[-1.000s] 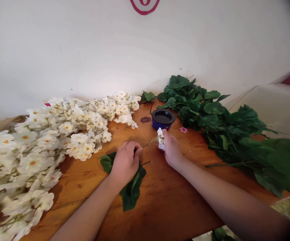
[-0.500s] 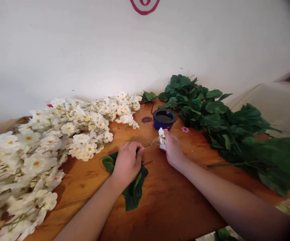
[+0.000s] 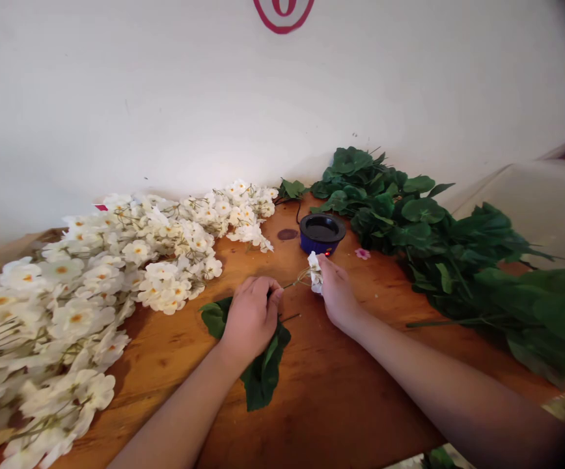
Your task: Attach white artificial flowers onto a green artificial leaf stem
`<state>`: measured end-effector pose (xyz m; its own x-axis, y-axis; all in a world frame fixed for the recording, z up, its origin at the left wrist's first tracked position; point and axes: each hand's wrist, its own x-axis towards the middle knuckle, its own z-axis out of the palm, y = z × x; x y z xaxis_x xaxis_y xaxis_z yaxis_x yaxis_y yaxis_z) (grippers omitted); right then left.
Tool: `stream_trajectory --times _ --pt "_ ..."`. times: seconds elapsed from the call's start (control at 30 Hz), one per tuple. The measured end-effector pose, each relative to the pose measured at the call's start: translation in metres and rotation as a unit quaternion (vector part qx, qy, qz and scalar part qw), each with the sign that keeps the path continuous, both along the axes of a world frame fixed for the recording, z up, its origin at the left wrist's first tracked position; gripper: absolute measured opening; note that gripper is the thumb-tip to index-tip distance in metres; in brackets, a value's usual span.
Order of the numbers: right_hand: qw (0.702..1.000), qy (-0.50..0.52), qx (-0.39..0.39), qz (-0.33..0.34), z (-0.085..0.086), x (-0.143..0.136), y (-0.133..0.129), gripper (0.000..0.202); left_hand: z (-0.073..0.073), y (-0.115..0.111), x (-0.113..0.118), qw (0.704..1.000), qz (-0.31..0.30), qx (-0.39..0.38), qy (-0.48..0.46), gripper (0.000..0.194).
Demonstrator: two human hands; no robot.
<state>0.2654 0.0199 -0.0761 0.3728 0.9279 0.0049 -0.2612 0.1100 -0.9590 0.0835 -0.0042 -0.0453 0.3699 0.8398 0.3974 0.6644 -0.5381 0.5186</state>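
Observation:
My right hand [image 3: 337, 286] is closed around a small bunch of white artificial flowers [image 3: 315, 273], whose thin stems run left. My left hand [image 3: 256, 312] pinches the far end of those stems at its fingertips. Beneath the left hand lies a sprig of green artificial leaves [image 3: 265, 371], partly covered by the palm; a short stem sticks out to its right. Whether the left fingers also grip the leaf sprig is hidden. Just beyond the right hand stands a dark blue pot [image 3: 321, 233] with a black rim and a small red light near its base.
White artificial flowers [image 3: 75, 319] are heaped along the left of the wooden table [image 3: 351, 404]. A long pile of green leaves [image 3: 424, 228] covers the right side. A tiny pink flower [image 3: 362, 253] lies near the pot. A pale wall [image 3: 214, 98] rises behind.
Both hands hold nearly the same pose on the flower bunch and its stems. The whole view has shifted very slightly.

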Motion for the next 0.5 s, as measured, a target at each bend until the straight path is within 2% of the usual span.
stream_trajectory --times 0.2,0.5 --pt "0.999 0.022 0.0 -0.023 0.0047 0.0005 -0.0003 0.032 -0.0021 0.0006 -0.0001 1.0 0.008 -0.003 -0.007 0.015" --pt "0.999 0.026 -0.011 -0.027 -0.0003 0.0015 0.0027 0.037 -0.0037 0.0024 0.0002 1.0 0.005 0.003 -0.004 0.015"
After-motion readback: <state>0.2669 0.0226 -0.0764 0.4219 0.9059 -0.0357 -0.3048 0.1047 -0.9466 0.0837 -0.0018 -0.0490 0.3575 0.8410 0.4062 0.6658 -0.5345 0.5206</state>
